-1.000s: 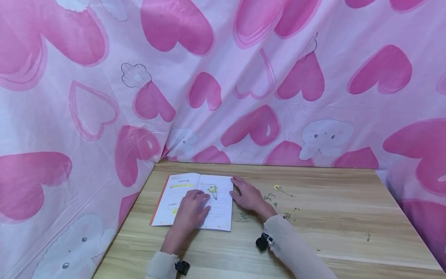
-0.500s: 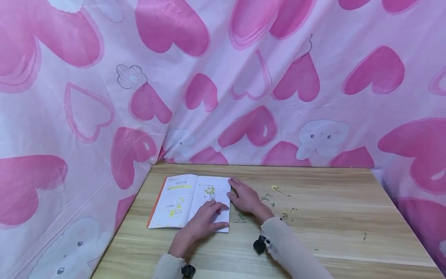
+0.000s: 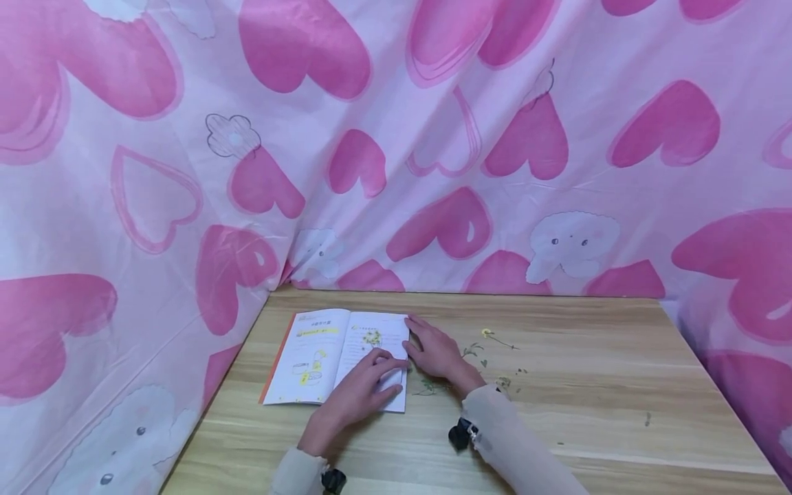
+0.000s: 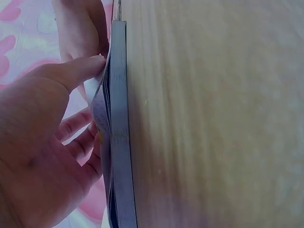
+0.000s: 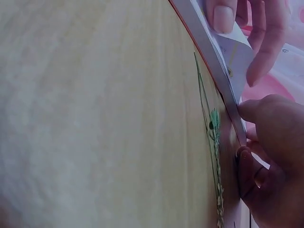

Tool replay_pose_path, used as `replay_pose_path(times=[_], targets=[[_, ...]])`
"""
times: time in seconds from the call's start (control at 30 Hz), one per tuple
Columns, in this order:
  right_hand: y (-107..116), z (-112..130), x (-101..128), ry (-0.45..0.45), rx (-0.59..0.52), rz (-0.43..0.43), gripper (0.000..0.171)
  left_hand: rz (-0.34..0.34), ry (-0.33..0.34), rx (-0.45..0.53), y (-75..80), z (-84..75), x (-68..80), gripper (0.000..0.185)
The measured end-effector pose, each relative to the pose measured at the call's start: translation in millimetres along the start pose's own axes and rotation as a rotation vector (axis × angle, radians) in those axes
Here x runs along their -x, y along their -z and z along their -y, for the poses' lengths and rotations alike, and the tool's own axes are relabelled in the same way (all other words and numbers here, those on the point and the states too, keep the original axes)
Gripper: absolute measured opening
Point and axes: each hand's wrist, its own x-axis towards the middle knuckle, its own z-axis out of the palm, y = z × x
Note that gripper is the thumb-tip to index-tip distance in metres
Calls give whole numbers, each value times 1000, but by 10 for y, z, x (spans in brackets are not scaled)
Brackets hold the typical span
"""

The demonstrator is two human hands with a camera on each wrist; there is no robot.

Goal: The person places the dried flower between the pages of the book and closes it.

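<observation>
An open book (image 3: 312, 385) with orange cover edges and yellow-marked pages lies on the wooden table. A small bunch of yellow flowers (image 3: 371, 337) shows on its right page. My left hand (image 3: 361, 386) rests over the lower part of that page, fingers extended loosely toward the right edge. In the left wrist view its thumb (image 4: 92, 65) touches the page edge, where the paper bulges up. My right hand (image 3: 436, 349) holds the book's upper right edge. The right wrist view shows its thumb (image 5: 251, 110) on the pages and a curled finger at the corner.
To the right of the book lie a yellow flower on a stem (image 3: 499, 338), green leaf sprigs (image 3: 473, 349) and a dried bit (image 3: 504, 382). Thin green stems (image 5: 209, 123) lie close to the book edge. A pink heart-patterned curtain (image 3: 396, 158) borders the table.
My left hand has moved right and nearer to me, from the book's middle to the lower right page, uncovering the left page. My right hand has stayed at the edge.
</observation>
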Motion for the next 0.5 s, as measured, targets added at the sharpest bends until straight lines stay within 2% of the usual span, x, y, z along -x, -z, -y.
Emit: replay_pose_path(times=[0.23, 0.43, 0.5], targets=[[-8, -6, 1, -9, -14, -12, 63, -56, 13, -87, -34, -17, -21, 39], [-11, -6, 1, -2, -45, -49, 65, -104, 120, -211, 18, -124, -16, 63], [-8, 8, 0, -6, -65, -47, 68, -123, 148, -259, 50, -156, 4, 66]])
